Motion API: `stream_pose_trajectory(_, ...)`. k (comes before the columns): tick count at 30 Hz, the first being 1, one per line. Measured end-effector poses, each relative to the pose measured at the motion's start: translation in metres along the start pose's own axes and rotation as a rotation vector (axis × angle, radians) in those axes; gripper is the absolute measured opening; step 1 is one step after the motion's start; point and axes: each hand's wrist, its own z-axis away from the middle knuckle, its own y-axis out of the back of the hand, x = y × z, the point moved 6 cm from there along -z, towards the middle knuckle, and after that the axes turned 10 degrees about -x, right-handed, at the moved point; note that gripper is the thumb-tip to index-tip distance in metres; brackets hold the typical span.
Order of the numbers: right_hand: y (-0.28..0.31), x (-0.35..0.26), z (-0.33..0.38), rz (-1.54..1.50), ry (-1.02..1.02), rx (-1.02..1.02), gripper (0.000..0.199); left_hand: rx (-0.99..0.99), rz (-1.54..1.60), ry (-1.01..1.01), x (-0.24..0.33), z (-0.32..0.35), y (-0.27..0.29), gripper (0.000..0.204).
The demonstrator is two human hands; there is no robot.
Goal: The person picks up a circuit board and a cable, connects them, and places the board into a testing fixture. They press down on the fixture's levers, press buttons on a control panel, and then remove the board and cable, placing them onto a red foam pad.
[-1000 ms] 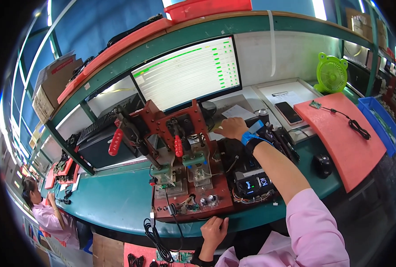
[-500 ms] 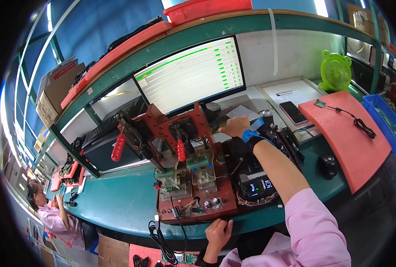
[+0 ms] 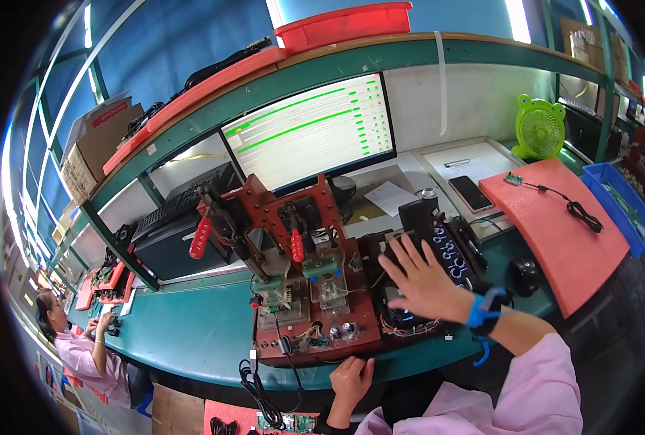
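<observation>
My right hand [image 3: 427, 284] is spread wide with nothing in it, above a black control box [image 3: 402, 315] with lit displays. A blue band [image 3: 485, 308] circles that wrist. My left hand [image 3: 351, 382] rests closed in a loose fist at the bench's front edge, just before the red test fixture [image 3: 359, 330]; nothing shows in it. Two toggle clamps with red handles [image 3: 296, 245] stand on the fixture, above green circuit boards [image 3: 320, 268]. A black cable [image 3: 286, 346] hangs from its front.
Behind the fixture stands a monitor [image 3: 311, 130] with green rows. To the right are a phone [image 3: 470, 193], a mouse [image 3: 525, 275], a pink foam sheet [image 3: 554, 217], a blue bin [image 3: 619, 203] and a green fan [image 3: 540, 127]. A co-worker [image 3: 83, 355] sits at far left.
My right hand has drawn back toward me from the far side of the fixture and its fingers have spread. Another green bar shows on the monitor. My left hand has stayed about where it was.
</observation>
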Motion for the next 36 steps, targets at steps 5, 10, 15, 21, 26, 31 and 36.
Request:
stream_pose_trajectory(5,-0.005,0.005,-0.012,0.051,0.079,-0.062,0.077,-0.031,-0.011,-0.011,0.001,-0.002,0.001,0.023)
stream_pose_trajectory(10,-0.042,0.062,-0.099,-0.041,-0.061,-0.454,0.074,-0.022,-0.024,-0.004,0.003,0.000,0.002,0.023)
stream_pose_trajectory(15,-0.080,0.122,-0.134,-0.474,-0.080,-0.381,0.076,0.028,0.037,-0.021,0.009,-0.006,-0.001,0.027)
stream_pose_trajectory(21,-0.030,0.103,-0.087,-0.283,-0.297,-0.346,0.077,0.005,-0.012,-0.020,0.002,-0.002,0.001,0.024)
stream_pose_trajectory(26,0.013,0.037,0.006,-0.110,-0.136,-0.090,0.076,0.011,0.013,-0.017,0.001,-0.003,0.003,0.024)
stream_pose_trajectory(31,0.010,0.022,0.040,-0.115,-0.070,-0.140,0.077,-0.027,0.012,-0.022,0.003,-0.003,0.001,0.024)
stream_pose_trajectory(36,-0.016,0.073,-0.043,-0.214,-0.160,-0.340,0.077,-0.029,0.024,-0.025,0.004,-0.003,0.001,0.023)
